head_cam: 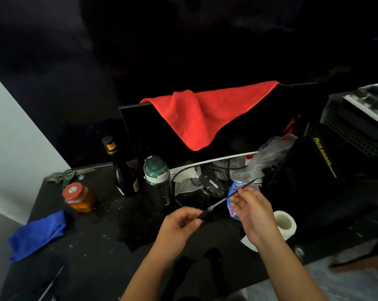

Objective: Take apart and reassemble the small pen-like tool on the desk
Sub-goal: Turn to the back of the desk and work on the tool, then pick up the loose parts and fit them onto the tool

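Note:
I hold a thin black pen-like tool above the dark desk (92, 253), slanting up to the right. My left hand (179, 224) pinches its thicker black barrel (206, 212) at the lower end. My right hand (251, 210) pinches the slim black inner rod (242, 187), whose tip pokes out past my fingers. A short silvery section (219, 202) shows between the two hands. Whether barrel and rod are joined or drawn apart there is unclear.
On the desk stand a dark glass bottle (121, 170), a green-lidded flask (157, 181) and a red-lidded jar (78, 197). A blue cloth (37, 234) lies left, a paper roll (284, 222) right. A red cloth (202, 114) drapes over the monitor. Cables and plastic bags clutter the back.

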`<state>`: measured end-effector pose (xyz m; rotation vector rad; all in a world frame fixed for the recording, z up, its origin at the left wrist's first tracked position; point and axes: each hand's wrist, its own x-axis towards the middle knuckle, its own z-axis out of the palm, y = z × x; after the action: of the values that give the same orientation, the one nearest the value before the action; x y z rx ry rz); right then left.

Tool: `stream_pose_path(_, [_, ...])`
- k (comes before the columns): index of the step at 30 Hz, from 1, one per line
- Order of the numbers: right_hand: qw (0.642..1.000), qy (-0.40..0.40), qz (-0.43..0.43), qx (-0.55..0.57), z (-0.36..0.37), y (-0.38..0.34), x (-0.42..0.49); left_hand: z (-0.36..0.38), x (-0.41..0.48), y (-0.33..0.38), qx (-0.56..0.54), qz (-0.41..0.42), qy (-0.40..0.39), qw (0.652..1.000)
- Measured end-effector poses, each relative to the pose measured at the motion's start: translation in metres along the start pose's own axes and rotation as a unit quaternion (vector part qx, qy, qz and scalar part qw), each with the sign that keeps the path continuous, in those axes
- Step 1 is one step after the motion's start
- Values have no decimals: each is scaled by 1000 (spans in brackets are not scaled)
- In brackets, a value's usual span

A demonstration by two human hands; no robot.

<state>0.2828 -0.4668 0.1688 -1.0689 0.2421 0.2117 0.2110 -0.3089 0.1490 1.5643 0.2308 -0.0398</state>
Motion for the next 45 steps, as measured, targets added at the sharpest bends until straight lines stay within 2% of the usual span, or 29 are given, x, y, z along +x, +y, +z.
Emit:
stream_pose_path(7, [995, -29, -37, -83, -2, 2, 0, -2, -1, -3, 15, -9, 15, 1000])
stream_pose_path(11, [977, -82, -62, -189, 2, -1, -4, 0, 1, -2, 18, -11, 17, 1000])
stream_pose_path(14, [960, -124, -46, -248, 5, 4, -6, 4, 2, 0, 7, -7, 14, 1000])
stream_pose_path(21, [976, -119, -10, -181, 5, 10, -6, 7, -1, 3, -11, 9, 10, 1000])
stream_pose_path(26, [966, -140, 15, -216, 5, 24, -10, 3, -4, 1, -11, 0, 29, 1000])
stream_pose_path(29, [955, -129, -10, -266, 1, 37, -11, -1, -9, 0, -22, -12, 65, 998])
stream_pose_path(32, [912, -134, -58, -384, -7, 45, -11, -7, -15, -5, -21, -28, 110, 993])
stream_pose_path(36, [811, -176, -159, -535, -18, 43, -7, -9, -27, -5, -39, -43, 174, 983])
stream_pose_path(39, [742, -208, -214, -601, -21, 38, -6, -11, -46, 1, -46, -51, 232, 970])
stream_pose_path(41, [722, -223, -227, -614, -23, 37, -9, -14, -61, 4, -42, -59, 272, 960])
stream_pose_path(45, [709, -257, -219, -619, -30, 43, -19, -18, -89, 7, -29, -70, 345, 935])
